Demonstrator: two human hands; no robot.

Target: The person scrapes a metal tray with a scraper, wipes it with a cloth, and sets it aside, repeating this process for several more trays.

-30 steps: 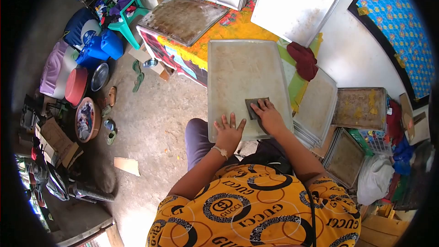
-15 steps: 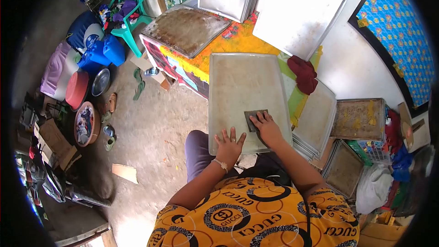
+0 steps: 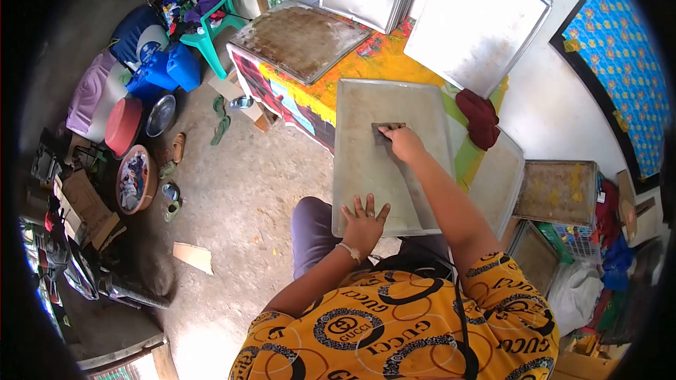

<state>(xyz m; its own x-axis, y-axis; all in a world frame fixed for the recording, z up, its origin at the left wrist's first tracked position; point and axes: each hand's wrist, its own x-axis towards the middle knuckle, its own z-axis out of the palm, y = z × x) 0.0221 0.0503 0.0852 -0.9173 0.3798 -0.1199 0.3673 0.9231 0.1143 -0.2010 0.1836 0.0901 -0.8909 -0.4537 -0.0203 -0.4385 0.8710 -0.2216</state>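
Note:
A large metal baking tray (image 3: 362,169) lies across my lap, its far end by the cloth-covered table. My left hand (image 3: 362,229) rests flat on the near left part of the tray, fingers spread. On the tray's upper middle, my right hand (image 3: 406,144) presses a dark grey square pad (image 3: 378,138) against the surface, fingers bunched over it. The tray's metal is dull with faint brownish marks.
A stained tray (image 3: 299,39) lies on the table (image 3: 331,95). Bright trays (image 3: 475,21) lean against the wall, with a maroon cloth (image 3: 479,119) below. More trays (image 3: 556,190) are stacked at right. A basin (image 3: 146,193) of clothes and slippers (image 3: 220,130) occupy the left floor.
My right hand has slid the pad from the near part of the tray up toward its far end, its fingers now bunched. My left hand stays flat near the tray's near edge.

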